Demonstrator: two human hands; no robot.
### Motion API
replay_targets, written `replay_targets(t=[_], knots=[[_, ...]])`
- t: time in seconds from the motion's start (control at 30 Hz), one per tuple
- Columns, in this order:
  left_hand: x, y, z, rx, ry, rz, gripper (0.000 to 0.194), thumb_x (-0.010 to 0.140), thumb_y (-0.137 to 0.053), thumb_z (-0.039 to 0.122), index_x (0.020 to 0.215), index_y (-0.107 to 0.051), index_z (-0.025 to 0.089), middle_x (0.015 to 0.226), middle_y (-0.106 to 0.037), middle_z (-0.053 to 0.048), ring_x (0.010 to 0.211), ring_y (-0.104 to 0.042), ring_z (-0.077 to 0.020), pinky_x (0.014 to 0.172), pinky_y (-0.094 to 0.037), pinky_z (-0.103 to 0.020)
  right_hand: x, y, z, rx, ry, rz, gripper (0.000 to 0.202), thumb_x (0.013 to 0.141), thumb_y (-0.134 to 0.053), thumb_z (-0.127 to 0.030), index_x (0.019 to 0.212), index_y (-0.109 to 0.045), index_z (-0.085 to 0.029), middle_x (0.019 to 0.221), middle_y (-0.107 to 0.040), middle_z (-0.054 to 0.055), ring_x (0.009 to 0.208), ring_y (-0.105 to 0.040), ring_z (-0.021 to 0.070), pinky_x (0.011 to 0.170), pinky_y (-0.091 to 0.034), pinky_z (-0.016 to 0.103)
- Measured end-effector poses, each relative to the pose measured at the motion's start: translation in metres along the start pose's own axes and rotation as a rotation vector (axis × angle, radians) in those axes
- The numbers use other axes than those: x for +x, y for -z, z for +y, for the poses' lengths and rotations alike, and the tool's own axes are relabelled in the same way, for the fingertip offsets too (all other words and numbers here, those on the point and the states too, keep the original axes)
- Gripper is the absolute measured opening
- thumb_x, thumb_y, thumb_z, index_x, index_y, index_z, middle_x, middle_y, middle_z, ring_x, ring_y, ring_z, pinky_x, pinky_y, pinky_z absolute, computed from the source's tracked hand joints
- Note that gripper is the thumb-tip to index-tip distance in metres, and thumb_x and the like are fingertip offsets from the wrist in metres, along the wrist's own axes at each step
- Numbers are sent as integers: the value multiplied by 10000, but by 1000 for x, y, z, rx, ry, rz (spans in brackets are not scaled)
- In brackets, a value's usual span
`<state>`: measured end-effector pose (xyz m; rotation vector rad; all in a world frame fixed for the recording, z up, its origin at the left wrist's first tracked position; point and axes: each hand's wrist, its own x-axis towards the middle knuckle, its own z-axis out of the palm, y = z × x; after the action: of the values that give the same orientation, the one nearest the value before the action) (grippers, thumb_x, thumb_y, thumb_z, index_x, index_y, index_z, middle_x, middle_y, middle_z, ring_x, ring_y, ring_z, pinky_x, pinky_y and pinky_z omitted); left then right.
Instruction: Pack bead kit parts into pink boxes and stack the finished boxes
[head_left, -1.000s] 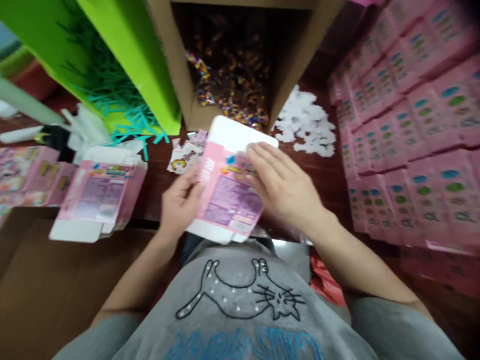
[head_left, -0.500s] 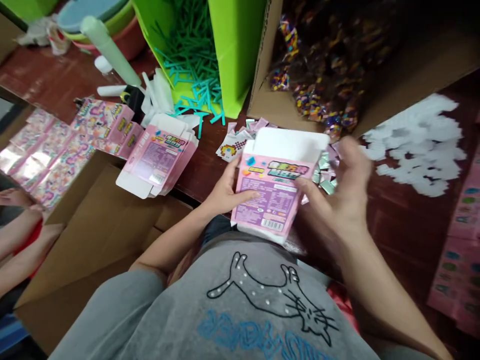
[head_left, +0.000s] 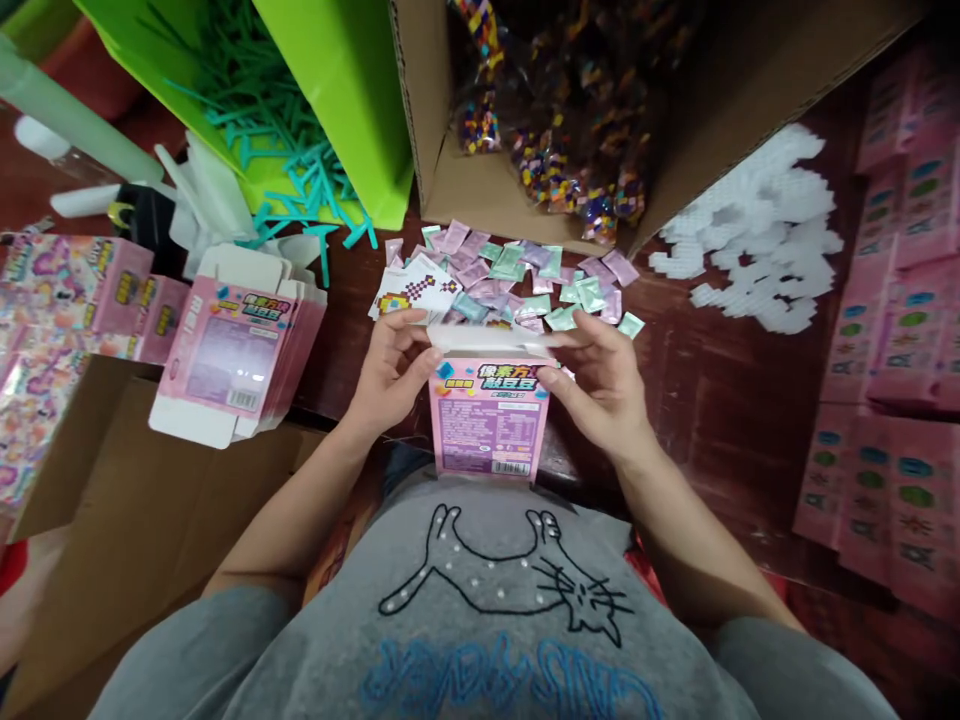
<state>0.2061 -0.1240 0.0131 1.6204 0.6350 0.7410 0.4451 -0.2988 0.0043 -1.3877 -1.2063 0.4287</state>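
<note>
A pink and purple box is held upright in front of the grey shirt, its printed panel facing up toward me. My left hand pinches its upper left corner. At the upper right corner, my right hand grips the box between thumb and fingers. The white top flap is blurred and spans the gap between both hands. Just beyond the hands lie small pink and green sachets and white printed cards. Whether anything is inside the box cannot be seen.
Flattened pink boxes are stacked at left, above an open carton. A green container holds teal sticks. Behind the sachets, a cardboard box holds bags of colourful beads. White pieces and pink packages lie right.
My right hand has come in from the right and taken the box's upper right corner. My left hand has moved to its upper left corner. The flap has tilted, and the view has shifted right.
</note>
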Motion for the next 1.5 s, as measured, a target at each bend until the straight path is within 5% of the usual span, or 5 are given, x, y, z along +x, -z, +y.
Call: replay_targets(t=[0.17,0.47,0.9,1.23,1.5], knots=[[2,1,17,49,26,-187,364,1042,-781,603,1076,-788,240,1258,-840,-103,1205,-799,-251,1072,-648,-433,14,2,-25,40,-104,-156,123,1044,-808,-409,1060,-816,-287,1147,-853,38,1084,-811,214,987,-671,416],[-2,1,28,82,37,-130,288,1033,-818,506,1024,-778,221,1127,-858,-77,1022,-805,-212,931,-655,-372,20,-8,-33,56,-317,-88,156,996,-874,-399,1042,-823,-259,1035,-858,15,873,-791,172,785,-652,330],[-27,21,15,75,-71,-152,187,1016,-849,399,1092,-789,240,1339,-846,-111,1264,-813,-264,1122,-658,-480,63,4,-40,-21,-103,-453,356,1033,-771,-631,856,-868,-338,1133,-889,24,1059,-852,259,938,-724,477],[-87,79,-17,210,253,570,422,935,-917,528,1128,-754,189,1247,-832,-132,1194,-802,-277,1114,-640,-486,164,-140,11,-862,-206,-677,730,1020,-802,-546,1576,-653,-96,1642,-591,261,1555,-501,478,1296,-436,668],[-114,74,-42,315,338,620,446,1016,-798,614,1196,-693,220,1269,-798,-115,1185,-780,-276,1088,-640,-467,165,-155,6,-895,-304,-687,597,1012,-816,-460,1486,-670,-128,1561,-638,241,1470,-559,453,1235,-440,622]])
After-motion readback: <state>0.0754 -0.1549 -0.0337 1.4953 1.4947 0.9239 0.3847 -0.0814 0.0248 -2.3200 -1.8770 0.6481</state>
